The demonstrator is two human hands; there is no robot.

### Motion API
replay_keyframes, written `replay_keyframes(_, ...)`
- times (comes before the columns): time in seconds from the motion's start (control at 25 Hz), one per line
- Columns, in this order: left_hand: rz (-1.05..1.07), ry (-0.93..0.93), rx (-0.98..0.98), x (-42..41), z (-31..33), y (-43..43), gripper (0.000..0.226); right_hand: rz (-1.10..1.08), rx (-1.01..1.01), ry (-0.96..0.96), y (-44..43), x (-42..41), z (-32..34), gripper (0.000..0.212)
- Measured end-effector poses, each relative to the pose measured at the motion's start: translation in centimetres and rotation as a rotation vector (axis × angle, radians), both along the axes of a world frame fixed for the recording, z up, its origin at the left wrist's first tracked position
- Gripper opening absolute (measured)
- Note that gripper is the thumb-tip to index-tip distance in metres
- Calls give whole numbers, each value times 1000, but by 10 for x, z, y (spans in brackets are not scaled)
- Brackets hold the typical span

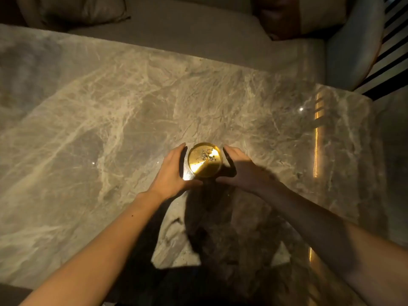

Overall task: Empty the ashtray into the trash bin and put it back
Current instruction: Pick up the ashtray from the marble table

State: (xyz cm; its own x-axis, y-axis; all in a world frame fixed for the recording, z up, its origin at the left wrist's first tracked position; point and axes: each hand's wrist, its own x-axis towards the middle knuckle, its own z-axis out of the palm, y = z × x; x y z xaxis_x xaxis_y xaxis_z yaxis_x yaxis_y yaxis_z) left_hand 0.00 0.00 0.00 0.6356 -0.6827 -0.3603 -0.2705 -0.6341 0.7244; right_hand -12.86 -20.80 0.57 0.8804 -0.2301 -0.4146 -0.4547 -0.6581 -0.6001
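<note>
You are looking down on a marble tabletop (pixel 110 111), grey-beige with pale veining across the whole slab. Its polished surface carries small bright highlights and a vertical strip of warm yellow reflection near its right edge. Dark shadows lie on the marble at the lower centre. Beyond the far edge of the table you see a pale upholstered sofa seat (pixel 187 27). A cushion (pixel 81 9) rests on the seat at the upper left. A second, darker cushion (pixel 293 16) sits at the upper right, against a rounded armrest (pixel 351 51). Dark slats (pixel 395 40) run behind the armrest at the far right.
</note>
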Motion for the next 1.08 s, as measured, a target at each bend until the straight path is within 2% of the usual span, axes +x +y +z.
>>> replay_keyframes(0.2,-26,-42,-22,-4,-14,-10,116,-11,39,17,1,7,-12,105)
replay_keyframes(0.4,29,13,-73,-4,-7,-17,100,-93,90,-92,11,11,-10,85)
replay_keyframes(0.64,59,22,-152,-1,13,-17,105,-137,68,-230,10,11,1,80)
replay_keyframes(0.88,-1,-72,-272,5,45,-22,96,-177,149,-309,-2,6,42,77)
replay_keyframes(1.08,-68,-16,-394,-12,85,-36,100,-250,190,-377,-6,-29,86,83)
